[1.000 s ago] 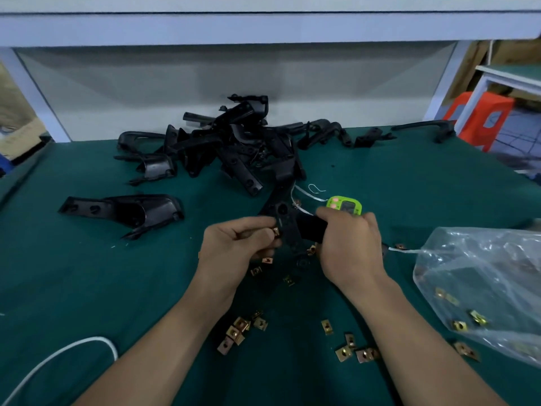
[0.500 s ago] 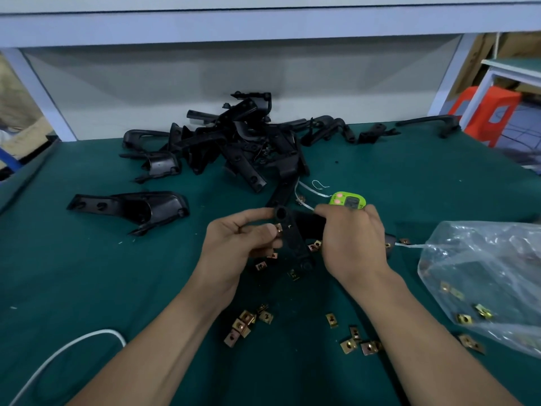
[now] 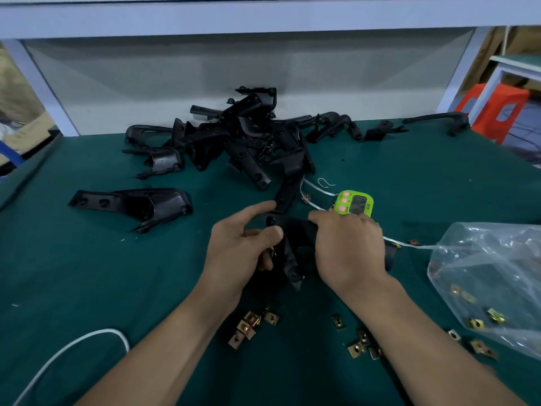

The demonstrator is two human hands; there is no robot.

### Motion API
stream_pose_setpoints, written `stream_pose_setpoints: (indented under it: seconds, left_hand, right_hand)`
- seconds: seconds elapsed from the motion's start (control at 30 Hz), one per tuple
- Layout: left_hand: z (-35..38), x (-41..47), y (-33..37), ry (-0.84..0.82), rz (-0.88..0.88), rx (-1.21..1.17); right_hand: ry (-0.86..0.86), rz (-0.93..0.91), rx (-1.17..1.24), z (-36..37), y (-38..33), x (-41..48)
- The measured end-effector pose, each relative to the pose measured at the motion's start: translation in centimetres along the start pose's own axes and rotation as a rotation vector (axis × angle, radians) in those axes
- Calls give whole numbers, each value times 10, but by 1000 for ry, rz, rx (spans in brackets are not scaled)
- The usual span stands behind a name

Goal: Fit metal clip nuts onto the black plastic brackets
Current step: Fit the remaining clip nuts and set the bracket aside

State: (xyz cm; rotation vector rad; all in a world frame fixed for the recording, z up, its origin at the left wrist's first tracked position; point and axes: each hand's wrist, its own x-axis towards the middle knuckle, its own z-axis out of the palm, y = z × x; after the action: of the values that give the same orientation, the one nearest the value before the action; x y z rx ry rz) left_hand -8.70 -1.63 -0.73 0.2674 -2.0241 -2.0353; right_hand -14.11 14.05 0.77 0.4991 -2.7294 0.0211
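A black plastic bracket is held between both hands above the green table. My right hand grips its right side from above. My left hand sits at the bracket's left edge, thumb pressed on the black plastic, index finger stretched out; a brass glint of a clip nut shows under its curled fingers. Loose brass clip nuts lie on the table near my forearms, with more clip nuts to the right.
A pile of black brackets fills the table's back middle; one large bracket lies apart at left. A green timer sits behind my right hand. A clear plastic bag holding clip nuts lies right. A white cord loops front left.
The bracket has turned between my hands and my left thumb has come onto its edge. The clip nut that was visible at my left fingertips is now mostly hidden.
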Motion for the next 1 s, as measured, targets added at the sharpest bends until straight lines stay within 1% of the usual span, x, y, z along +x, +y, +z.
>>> stream_pose_setpoints:
  seconds: [0.07, 0.13, 0.23, 0.27, 0.33, 0.4, 0.47, 0.63, 0.77, 0.8, 0.9, 1.0]
  left_hand:
    - [5, -2, -1, 21, 34, 39]
    - [11, -6, -1, 9, 84, 76]
    - [14, -11, -4, 11, 150, 175]
    - [14, -12, -5, 15, 194, 283]
    - [13, -14, -5, -8, 302, 610]
    - [14, -17, -1, -100, 369, 889]
    - [16, -18, 2, -201, 368, 1029]
    - [12, -13, 4, -317, 302, 1011]
    - [5, -11, 9, -366, 215, 917]
    - [5, -12, 8, -339, 213, 897]
    - [7, -15, 1, -159, 270, 825]
    - [8, -15, -4, -99, 247, 709]
  right_hand:
    - [0, 29, 48, 5, 4, 2]
    - [-18, 72, 109, 6, 8, 3]
    - [-44, 152, 250, 7, 14, 2]
    - [-40, 189, 280, 8, 17, 2]
    - [-21, 275, 298, 8, 24, 3]
    - [6, 336, 293, 8, 32, 5]
    - [27, 370, 309, 9, 38, 7]
    - [17, 375, 325, 13, 39, 8]
    - [0, 359, 307, 18, 37, 9]
    - [3, 354, 309, 19, 37, 9]
    - [8, 355, 313, 21, 35, 10]
    - [-11, 351, 316, 22, 33, 11]
